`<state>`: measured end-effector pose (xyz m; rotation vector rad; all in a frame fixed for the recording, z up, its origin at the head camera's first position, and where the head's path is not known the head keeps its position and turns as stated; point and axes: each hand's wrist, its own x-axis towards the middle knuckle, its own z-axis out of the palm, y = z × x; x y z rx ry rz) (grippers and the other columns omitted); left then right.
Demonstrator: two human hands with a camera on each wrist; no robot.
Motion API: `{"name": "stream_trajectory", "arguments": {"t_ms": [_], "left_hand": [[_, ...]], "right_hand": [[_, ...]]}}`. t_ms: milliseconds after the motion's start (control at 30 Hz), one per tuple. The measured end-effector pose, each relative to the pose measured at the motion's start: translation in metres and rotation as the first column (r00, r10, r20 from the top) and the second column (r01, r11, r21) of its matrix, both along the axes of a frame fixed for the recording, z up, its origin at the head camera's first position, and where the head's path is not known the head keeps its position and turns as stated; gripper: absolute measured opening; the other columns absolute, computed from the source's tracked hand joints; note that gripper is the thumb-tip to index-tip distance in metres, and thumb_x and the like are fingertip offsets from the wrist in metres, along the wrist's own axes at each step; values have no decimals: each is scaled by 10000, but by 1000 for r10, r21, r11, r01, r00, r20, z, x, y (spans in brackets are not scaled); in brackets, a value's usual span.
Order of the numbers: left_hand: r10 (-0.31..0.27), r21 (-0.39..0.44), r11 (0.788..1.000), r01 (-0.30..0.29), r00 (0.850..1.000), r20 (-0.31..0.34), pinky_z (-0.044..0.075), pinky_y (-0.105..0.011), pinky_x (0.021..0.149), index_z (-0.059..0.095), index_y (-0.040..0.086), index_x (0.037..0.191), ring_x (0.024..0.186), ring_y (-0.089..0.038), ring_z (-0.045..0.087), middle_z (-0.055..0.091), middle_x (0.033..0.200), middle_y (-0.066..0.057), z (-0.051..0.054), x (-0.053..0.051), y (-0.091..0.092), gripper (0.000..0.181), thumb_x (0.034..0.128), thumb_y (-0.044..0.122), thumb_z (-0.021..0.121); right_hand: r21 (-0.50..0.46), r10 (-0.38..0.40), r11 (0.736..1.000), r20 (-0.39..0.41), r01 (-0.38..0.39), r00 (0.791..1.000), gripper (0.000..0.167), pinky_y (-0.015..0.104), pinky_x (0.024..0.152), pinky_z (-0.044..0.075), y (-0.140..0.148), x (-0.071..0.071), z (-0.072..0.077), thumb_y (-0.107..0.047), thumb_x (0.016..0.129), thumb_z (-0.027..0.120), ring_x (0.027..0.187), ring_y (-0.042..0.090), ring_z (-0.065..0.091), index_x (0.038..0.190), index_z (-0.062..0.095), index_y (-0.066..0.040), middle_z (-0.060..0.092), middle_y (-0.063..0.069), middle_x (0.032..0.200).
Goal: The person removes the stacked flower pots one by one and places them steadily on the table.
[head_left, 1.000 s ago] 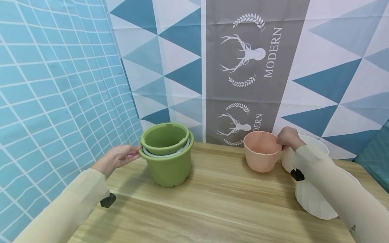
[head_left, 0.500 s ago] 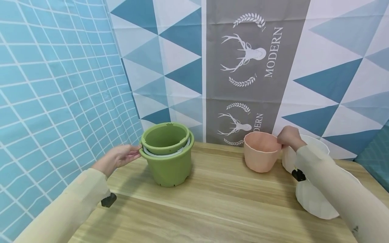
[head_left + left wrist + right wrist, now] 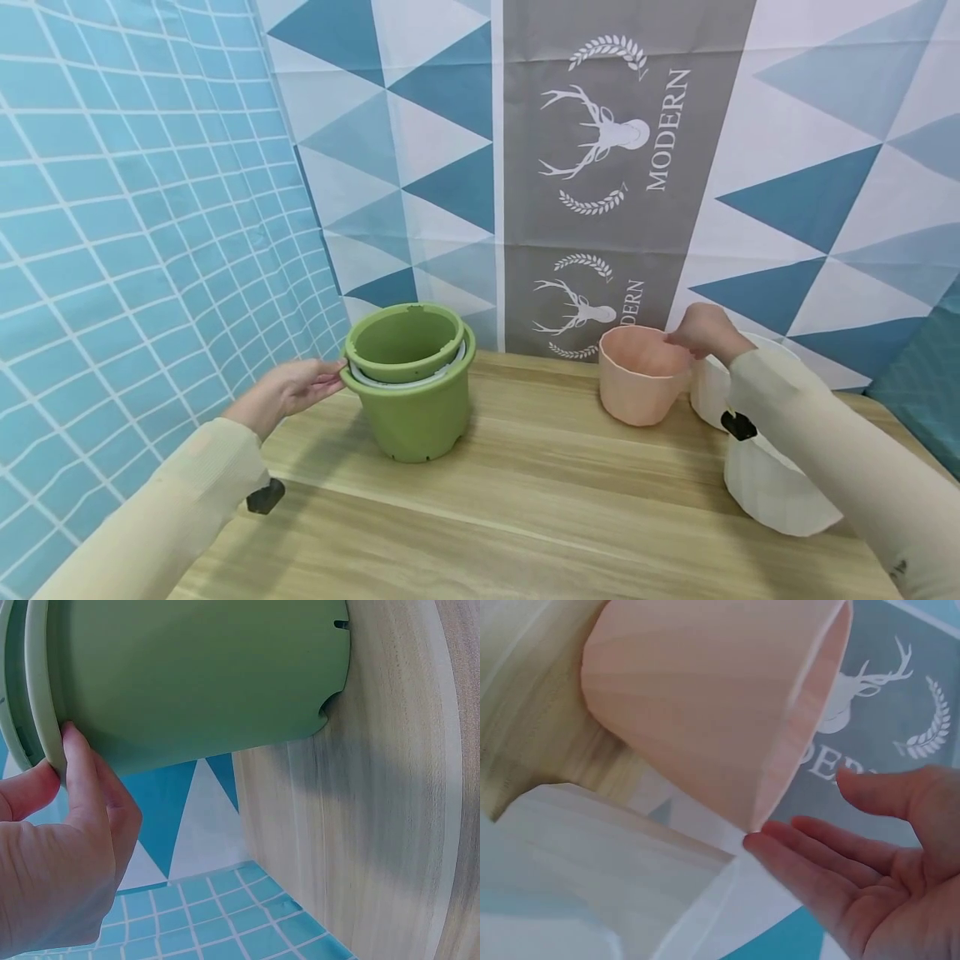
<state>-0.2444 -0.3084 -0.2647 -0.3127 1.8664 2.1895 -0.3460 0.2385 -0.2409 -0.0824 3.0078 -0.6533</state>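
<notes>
On the left of the head view stands a green flowerpot (image 3: 416,425), with a white rim (image 3: 397,385) and a smaller green pot (image 3: 408,337) nested inside. My left hand (image 3: 285,392) pinches the big pot's rim; in the left wrist view the thumb and fingers (image 3: 90,795) lie on either side of it. A peach faceted pot (image 3: 633,400) stands upright at the right. Beside its rim is my right hand (image 3: 707,332). The right wrist view shows that thumb apart and the extended fingers (image 3: 802,874) at the rim, perhaps just touching it.
Two white faceted pots stand right of the peach one: one farther back (image 3: 708,392), one nearer (image 3: 776,492), partly hidden by the right forearm. All rest on a wooden table (image 3: 525,517). Patterned cloth (image 3: 435,167) hangs behind, blue grid cloth (image 3: 150,208) at the left.
My right hand has loosened from the peach pot's rim, its thumb now apart, and has lifted slightly. The left hand and the green pots stay as they were.
</notes>
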Motion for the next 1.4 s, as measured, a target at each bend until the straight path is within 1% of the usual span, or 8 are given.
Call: {"name": "stream_trajectory", "arguments": {"t_ms": [133, 233, 333, 467, 700, 1033, 1267, 1400], "left_hand": [[-3, -6, 1000, 3, 1000, 2, 601, -144, 807, 451, -8, 1052, 780, -74, 655, 599, 852, -39, -1, 0, 0, 92, 974, 16, 493], [-1, 0, 1000, 1, 1000, 1, 602, -146, 809, 454, -14, 1056, 782, -76, 657, 603, 852, -39, -2, 0, 0, 105, 968, 12, 504], [1, 0, 1000, -1, 1000, -1, 603, -147, 803, 463, -22, 1056, 779, -74, 657, 609, 845, -35, -2, 0, -1, 108, 964, 7, 510], [1, -3, 1000, -1, 1000, 0, 603, -146, 802, 472, -18, 1056, 776, -71, 657, 614, 841, -30, -1, 1, -2, 100, 966, 8, 506], [-1, -15, 1000, 1, 1000, 1, 601, -140, 803, 466, -3, 1041, 769, -72, 655, 604, 840, -29, 2, 0, 0, 94, 964, 18, 516], [-9, -29, 1000, 9, 1000, 0, 601, -140, 803, 470, -3, 1051, 769, -68, 653, 607, 839, -17, 1, 0, 0, 100, 966, 23, 516], [-4, -32, 999, 4, 1000, 2, 597, -132, 806, 473, 18, 1024, 773, -62, 652, 603, 843, -16, 2, 1, -1, 63, 972, 30, 507], [-1, -32, 999, 2, 1000, 9, 596, -129, 808, 460, 16, 1033, 773, -62, 651, 598, 846, -21, 2, 1, 0, 66, 976, 29, 492]], "right_hand": [[2, 17, 1000, 69, -17, 997, 368, 340, 680, 619, -8, 4, 5, -203, 894, 621, 793, 276, 557, 1058, 555, 120, 549, 177, 890], [10, 58, 998, 64, -59, 996, 387, 325, 656, 613, -16, 5, 8, -192, 891, 617, 750, 250, 559, 1110, 527, 115, 527, 165, 866], [15, 111, 994, 33, -111, 993, 354, 285, 588, 594, -25, 7, 12, -187, 879, 630, 669, 208, 557, 1050, 515, 100, 494, 110, 773], [51, 154, 987, 5, -154, 988, 251, 238, 534, 554, -39, 13, 19, -193, 866, 636, 615, 179, 541, 796, 499, 5, 460, 41, 665], [106, 200, 974, -2, -198, 980, 426, 225, 547, 542, -65, 22, 25, -238, 881, 638, 551, 121, 516, 545, 391, -151, 418, -36, 538], [61, 183, 981, 39, -185, 982, 449, 233, 605, 543, -99, 23, 25, -325, 905, 648, 571, 130, 569, 562, 426, -139, 405, -55, 499], [-31, 193, 981, 31, -192, 981, 334, 279, 694, 647, -122, 21, 26, -302, 890, 664, 631, 118, 668, 673, 528, -89, 675, 122, 828], [-41, 215, 976, 33, -213, 976, 405, 249, 653, 640, -135, 20, 26, -324, 886, 672, 517, 46, 604, 589, 492, -116, 665, 64, 700]]}}
